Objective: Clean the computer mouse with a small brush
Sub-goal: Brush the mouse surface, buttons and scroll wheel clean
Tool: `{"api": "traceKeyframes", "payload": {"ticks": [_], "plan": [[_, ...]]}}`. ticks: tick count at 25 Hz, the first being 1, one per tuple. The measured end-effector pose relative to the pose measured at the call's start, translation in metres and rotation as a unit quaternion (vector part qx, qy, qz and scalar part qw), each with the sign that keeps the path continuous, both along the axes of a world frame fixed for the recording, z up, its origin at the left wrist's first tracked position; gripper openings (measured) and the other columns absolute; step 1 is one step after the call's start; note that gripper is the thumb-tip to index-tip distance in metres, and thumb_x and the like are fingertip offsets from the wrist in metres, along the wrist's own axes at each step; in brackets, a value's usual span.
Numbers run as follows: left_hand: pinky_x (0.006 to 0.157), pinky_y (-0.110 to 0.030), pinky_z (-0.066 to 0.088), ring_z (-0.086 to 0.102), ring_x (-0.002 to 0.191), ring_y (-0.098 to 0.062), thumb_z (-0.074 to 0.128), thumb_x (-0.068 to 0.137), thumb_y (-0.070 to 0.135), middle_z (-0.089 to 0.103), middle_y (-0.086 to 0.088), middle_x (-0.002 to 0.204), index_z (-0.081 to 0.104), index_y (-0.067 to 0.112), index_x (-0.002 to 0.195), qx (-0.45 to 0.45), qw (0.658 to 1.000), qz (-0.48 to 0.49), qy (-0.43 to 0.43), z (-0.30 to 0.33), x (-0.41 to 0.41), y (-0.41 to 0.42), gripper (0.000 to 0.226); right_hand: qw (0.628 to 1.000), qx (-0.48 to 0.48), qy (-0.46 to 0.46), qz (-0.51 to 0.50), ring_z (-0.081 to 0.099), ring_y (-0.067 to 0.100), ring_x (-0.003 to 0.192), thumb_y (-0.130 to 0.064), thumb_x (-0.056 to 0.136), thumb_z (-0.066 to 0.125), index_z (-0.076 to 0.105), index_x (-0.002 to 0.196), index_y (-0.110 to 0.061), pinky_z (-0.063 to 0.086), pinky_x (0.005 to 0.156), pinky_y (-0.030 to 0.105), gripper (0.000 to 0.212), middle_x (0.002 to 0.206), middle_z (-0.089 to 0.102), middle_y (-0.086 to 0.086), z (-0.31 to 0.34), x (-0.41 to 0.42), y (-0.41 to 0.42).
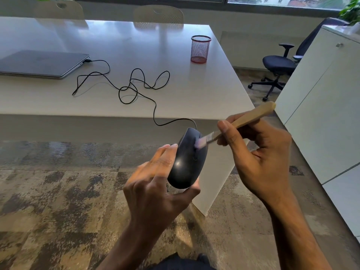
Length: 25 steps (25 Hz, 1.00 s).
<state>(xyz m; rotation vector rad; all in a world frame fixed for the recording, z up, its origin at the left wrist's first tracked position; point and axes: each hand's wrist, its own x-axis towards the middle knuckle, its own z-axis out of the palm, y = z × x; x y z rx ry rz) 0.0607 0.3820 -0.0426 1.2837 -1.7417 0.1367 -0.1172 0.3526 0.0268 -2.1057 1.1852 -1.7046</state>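
Closed laptop far left on the tabletop, mouse cable plugged into it and looping loosely across to the near edge. Red mesh pen cup further right, not involved.

Left hand holds the black mouse in the air in front of the tabletop edge, above the carpet, nose pointing away. Grip is wrapped round it: fingers along the left flank, thumb under the tail.

Right hand has its grip pinched on the wooden handle of the small brush, pencil-style. Bristles touch the mouse top near the scroll wheel slot.

Judgement: mid-clean, working the wheel gap. To do it well: short light flicks outward from the slot so dust doesn't get pushed in, tilt the mouse so debris drops to the floor, keep slack in the cable.

No readable brand, label or writing on mouse, brush or laptop.
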Motion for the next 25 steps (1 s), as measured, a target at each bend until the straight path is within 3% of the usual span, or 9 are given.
{"api": "traceKeyframes", "payload": {"ticks": [7, 15, 19, 25], "plan": [[0.082, -0.017, 0.042, 0.067, 0.089, -0.014, 0.078, 0.065, 0.053, 0.068, -0.005, 0.115, 0.064, 0.005, 0.12, 0.002, 1.0, 0.009, -0.015, 0.0, -0.001, 0.002, 0.074, 0.999, 0.013, -0.001, -0.047, 0.065, -0.013, 0.076, -0.03, 0.098, 0.057, 0.062, 0.098, -0.021, 0.052, 0.07, 0.007, 0.01, 0.088, 0.059, -0.029, -0.004, -0.002, -0.015], [0.081, -0.021, 0.047, 0.069, 0.091, -0.015, 0.078, 0.066, 0.054, 0.069, -0.006, 0.114, 0.064, 0.005, 0.12, 0.004, 1.0, 0.016, -0.019, -0.004, -0.001, 0.002, 0.074, 0.998, 0.007, -0.031, 0.048, 0.067, 0.001, 0.069, -0.023, 0.097, 0.057, 0.063, 0.093, -0.024, 0.054, 0.064, 0.017, 0.008, 0.08, 0.062, -0.029, -0.007, 0.003, 0.008], [0.077, -0.028, 0.052, 0.068, 0.095, -0.017, 0.078, 0.068, 0.051, 0.067, -0.007, 0.116, 0.064, 0.001, 0.118, -0.03, 0.999, 0.003, -0.016, -0.006, -0.002, 0.002, 0.072, 0.999, 0.014, -0.036, -0.007, 0.068, -0.003, 0.07, -0.023, 0.097, 0.058, 0.063, 0.093, -0.02, 0.055, 0.065, 0.015, 0.008, 0.082, 0.063, -0.025, -0.012, -0.001, -0.003], [0.08, -0.023, 0.046, 0.067, 0.094, -0.015, 0.078, 0.066, 0.051, 0.067, -0.007, 0.116, 0.06, 0.006, 0.12, -0.044, 0.999, 0.007, -0.011, -0.008, -0.004, 0.001, 0.073, 0.998, 0.027, -0.016, -0.06, 0.066, -0.009, 0.075, -0.021, 0.098, 0.06, 0.062, 0.097, -0.02, 0.053, 0.071, 0.01, 0.003, 0.084, 0.061, -0.025, -0.016, -0.007, -0.02]]}}
